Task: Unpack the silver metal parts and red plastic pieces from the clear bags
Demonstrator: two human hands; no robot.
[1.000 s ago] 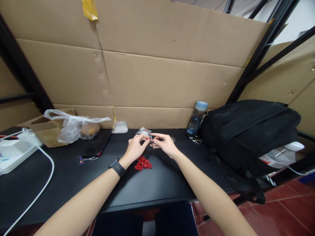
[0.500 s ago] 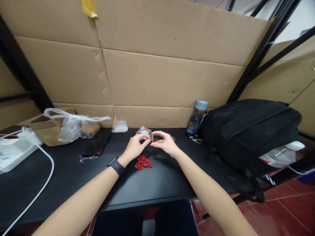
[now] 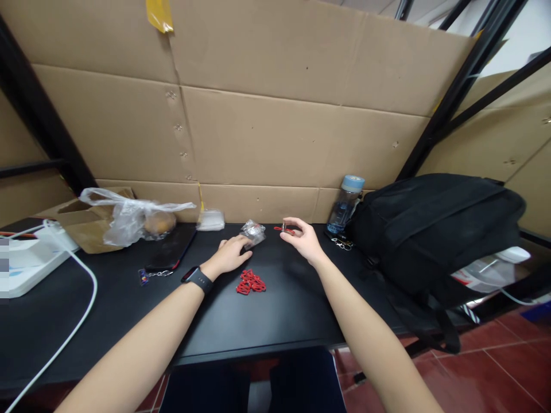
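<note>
Between the pinched fingers (image 3: 297,223) of the right hand (image 3: 305,242) sits a small red piece (image 3: 284,230), raised above the counter (image 3: 275,312). The left hand (image 3: 230,256) lies spread, holding nothing, fingertips touching a clear bag (image 3: 253,232). So slight a pinch could drop the piece.

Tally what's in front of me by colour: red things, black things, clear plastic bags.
Red: 2, the clip pile and the piece in the right hand.
Black: 2, the backpack and the phone.
Clear plastic bags: 3, the big bag, the small packet by the left hand, the flat stack.
Total: 7.
</note>
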